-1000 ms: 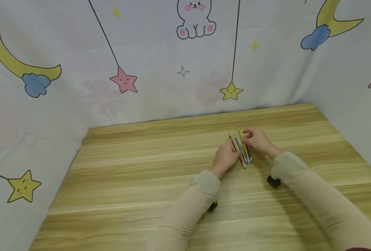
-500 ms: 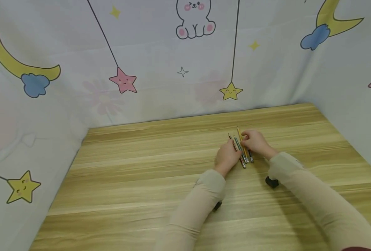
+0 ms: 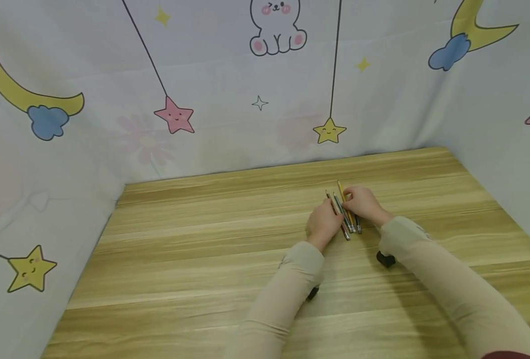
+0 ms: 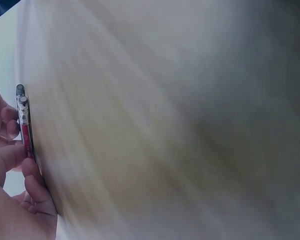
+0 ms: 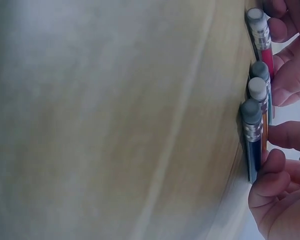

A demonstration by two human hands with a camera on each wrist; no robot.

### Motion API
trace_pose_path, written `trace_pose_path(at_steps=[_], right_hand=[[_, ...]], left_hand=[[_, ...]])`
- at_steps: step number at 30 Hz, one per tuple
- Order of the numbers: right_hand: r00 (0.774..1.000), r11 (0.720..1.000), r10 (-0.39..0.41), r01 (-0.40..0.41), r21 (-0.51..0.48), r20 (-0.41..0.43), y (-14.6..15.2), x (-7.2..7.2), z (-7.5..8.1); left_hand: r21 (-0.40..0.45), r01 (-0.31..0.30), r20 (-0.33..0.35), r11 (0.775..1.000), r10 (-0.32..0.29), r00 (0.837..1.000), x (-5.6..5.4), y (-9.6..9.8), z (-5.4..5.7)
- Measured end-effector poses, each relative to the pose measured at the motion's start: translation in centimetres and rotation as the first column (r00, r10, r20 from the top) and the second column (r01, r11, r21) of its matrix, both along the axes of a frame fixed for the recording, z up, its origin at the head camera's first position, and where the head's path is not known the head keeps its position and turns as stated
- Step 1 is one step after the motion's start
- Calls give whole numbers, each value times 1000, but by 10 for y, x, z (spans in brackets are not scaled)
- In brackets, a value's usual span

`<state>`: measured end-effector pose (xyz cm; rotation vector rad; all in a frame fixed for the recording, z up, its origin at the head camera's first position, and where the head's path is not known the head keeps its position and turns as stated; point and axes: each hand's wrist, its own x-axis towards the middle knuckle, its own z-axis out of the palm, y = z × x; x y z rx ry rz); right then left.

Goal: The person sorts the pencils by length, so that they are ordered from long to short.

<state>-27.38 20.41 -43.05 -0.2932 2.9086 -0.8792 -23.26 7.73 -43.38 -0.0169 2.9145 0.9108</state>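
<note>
Several pencils lie side by side on the wooden table, slanting, erasers toward me. A red pencil (image 3: 345, 232) is leftmost, then a green pencil (image 3: 338, 202), a yellow pencil (image 3: 341, 188) and a dark blue pencil (image 3: 359, 227). My left hand (image 3: 324, 221) pinches the red pencil between thumb and fingers. From the other side, my right hand (image 3: 364, 203) curls thumb and index finger at the dark blue pencil. In the right wrist view the dark blue pencil (image 5: 255, 152) meets these fingertips, and the white-erasered pencil (image 5: 257, 89) stands close by.
The wood-grain table (image 3: 193, 259) reaches back to a white curtain (image 3: 229, 129) printed with stars, moons and a rabbit. More curtain hangs at both sides. A dark device (image 3: 385, 259) sits under the right cuff, another (image 3: 312, 292) under the left.
My right hand has shifted slightly left and its fingers have drawn together at the pencils. The left hand has edged slightly right and lower. The pencils stay nearly where they were.
</note>
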Motion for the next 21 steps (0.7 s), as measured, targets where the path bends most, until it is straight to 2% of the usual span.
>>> trace_pose_path(at_steps=[5,15,21], right_hand=[[1000,1000,-8,8,13,29,-1,-2,0],[1000,1000,-8,7,28,29,0,-5,1],[999,999,-11,9,36,36,0,-6,1]], left_hand=[[-2,1,9,1000,-1,1000,-3,-1,0],[6,11,12,1000,-11,1000,-4,-4,4],[15,19,-9,1000,-19,1000,-5,-5,3]])
